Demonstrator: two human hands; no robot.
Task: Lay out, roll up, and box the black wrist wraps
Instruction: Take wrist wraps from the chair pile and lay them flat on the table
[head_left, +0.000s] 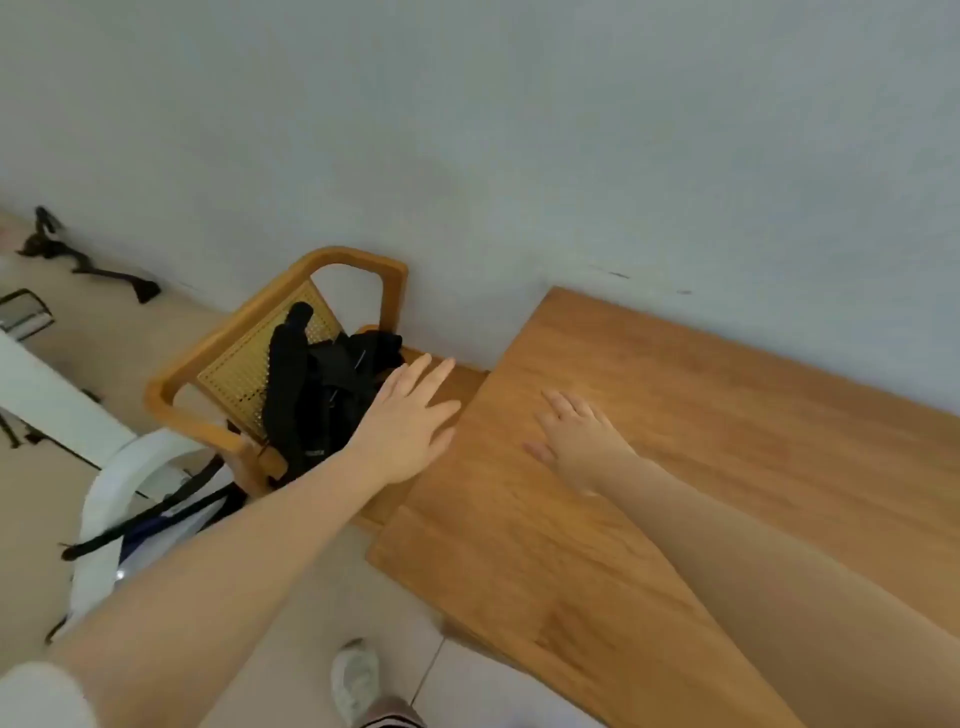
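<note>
A heap of black fabric and straps (322, 395), possibly the wrist wraps or a bag, lies on the seat of a wooden chair (218, 353) left of the table. My left hand (410, 421) reaches out flat with straight fingers just right of that heap, over the gap between chair and table, holding nothing. Fingers spread, my right hand (576, 436) hovers over or rests on the bare wooden table top (727, 426). No box is in view.
The table stands against a pale wall (519, 156). A white chair (119, 499) with dark straps stands at lower left. Black items (88, 260) lie on the tiled floor by the wall. My shoe (358, 680) is on the floor below.
</note>
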